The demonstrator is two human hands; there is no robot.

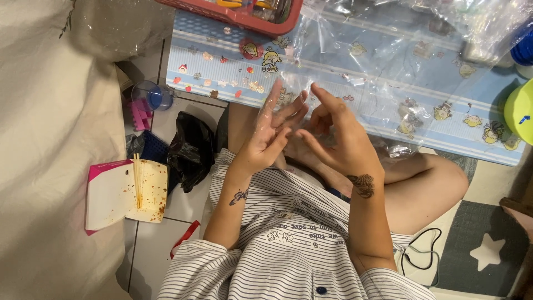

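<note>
Left hand (pixel 267 139) raised, fingers spread, thin clear glove (pixel 277 105) half over them. Right hand (pixel 336 139) fingers loosely open, tugging the film. Both held above lap, near table (pixel 222 61), for working room.

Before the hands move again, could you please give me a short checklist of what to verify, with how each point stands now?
1. Thin clear plastic glove over the left hand: cannot tell how far on.
2. Right hand at the glove's fingers: ok, fingertips touch.
3. Right hand's grip closed on the glove: cannot tell.
4. Clear plastic bags on the blue patterned mat: ok, apart from both hands.
5. Used food box with chopsticks on the floor: ok, well to the side.
</note>
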